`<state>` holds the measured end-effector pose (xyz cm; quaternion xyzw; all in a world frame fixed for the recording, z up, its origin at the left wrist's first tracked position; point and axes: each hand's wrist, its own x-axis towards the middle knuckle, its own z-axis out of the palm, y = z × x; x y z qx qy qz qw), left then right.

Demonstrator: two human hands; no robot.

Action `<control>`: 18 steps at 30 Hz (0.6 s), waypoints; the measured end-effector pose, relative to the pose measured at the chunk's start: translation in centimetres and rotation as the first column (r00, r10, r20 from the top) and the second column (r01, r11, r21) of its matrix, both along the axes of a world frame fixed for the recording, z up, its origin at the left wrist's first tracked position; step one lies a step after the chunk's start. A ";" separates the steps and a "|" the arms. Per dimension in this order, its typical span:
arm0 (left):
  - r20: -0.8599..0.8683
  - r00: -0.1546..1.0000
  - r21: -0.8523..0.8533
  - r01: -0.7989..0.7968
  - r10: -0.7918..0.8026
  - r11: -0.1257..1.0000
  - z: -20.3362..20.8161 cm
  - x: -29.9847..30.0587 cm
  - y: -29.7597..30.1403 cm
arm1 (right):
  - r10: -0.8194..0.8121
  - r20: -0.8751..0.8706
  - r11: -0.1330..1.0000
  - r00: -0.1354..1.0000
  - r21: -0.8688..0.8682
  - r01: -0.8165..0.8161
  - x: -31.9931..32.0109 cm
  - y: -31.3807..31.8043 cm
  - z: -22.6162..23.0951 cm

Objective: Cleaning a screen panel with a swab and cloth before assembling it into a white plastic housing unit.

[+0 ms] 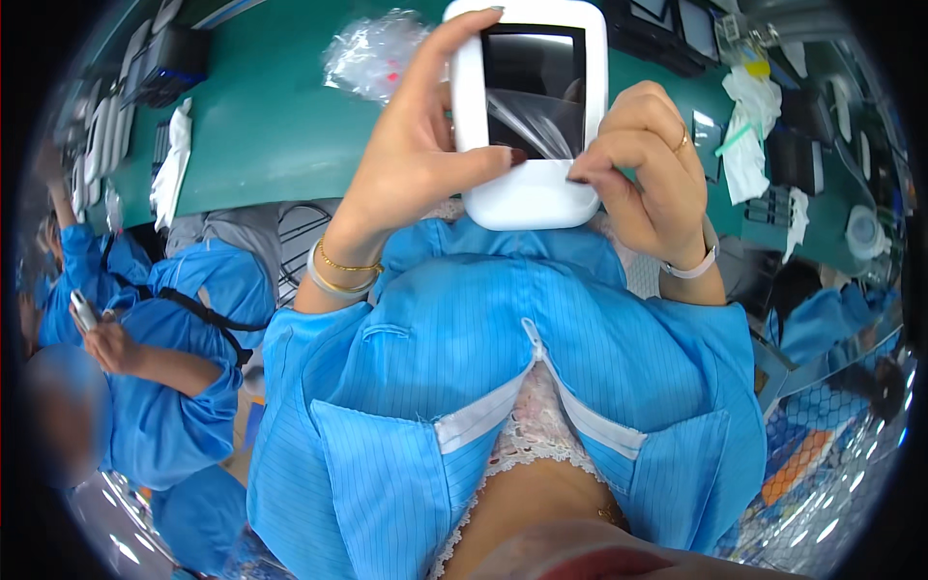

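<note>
A white handheld device [532, 198] with rounded corners and a dark screen [535, 68] is held up in front of me. My left hand [416, 145] grips it along its left side, the thumb lying across the lower edge of the screen. A clear protective film [541, 124] lies creased over the lower part of the screen, partly lifted. At the screen's lower right corner, my right hand [650, 164] has thumb and forefinger pinched together at the film's corner.
Crumpled clear plastic bags [377, 56] lie on the green table [261, 106]. Dark trays [667, 34] stand at the back right, near a white plastic bag [749, 135]. At left, a co-worker in blue [174, 387] holds a small white object [84, 311].
</note>
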<state>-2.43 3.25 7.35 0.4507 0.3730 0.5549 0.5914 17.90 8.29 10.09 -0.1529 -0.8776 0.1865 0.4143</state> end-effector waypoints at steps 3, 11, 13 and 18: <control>0.065 0.978 -0.044 0.200 -0.197 0.979 -0.5 -0.7 -0.1 | 0.155 0.002 0.984 0.988 -0.093 -0.154 1.2 -1.4 0.5; 0.161 0.980 -0.046 0.130 -0.121 0.990 0.3 -0.8 -1.4 | 0.296 -0.134 0.948 0.946 -0.077 -0.308 1.6 -3.2 0.0; 0.098 0.988 -0.043 0.127 -0.123 0.991 0.8 -0.6 -1.6 | 0.342 -0.149 0.933 0.928 -0.059 -0.354 1.7 -3.1 -0.2; 0.121 0.988 -0.074 0.104 -0.095 0.992 0.6 -0.2 -1.1 | 0.322 -0.185 0.945 0.928 0.000 -0.328 1.8 -3.0 0.3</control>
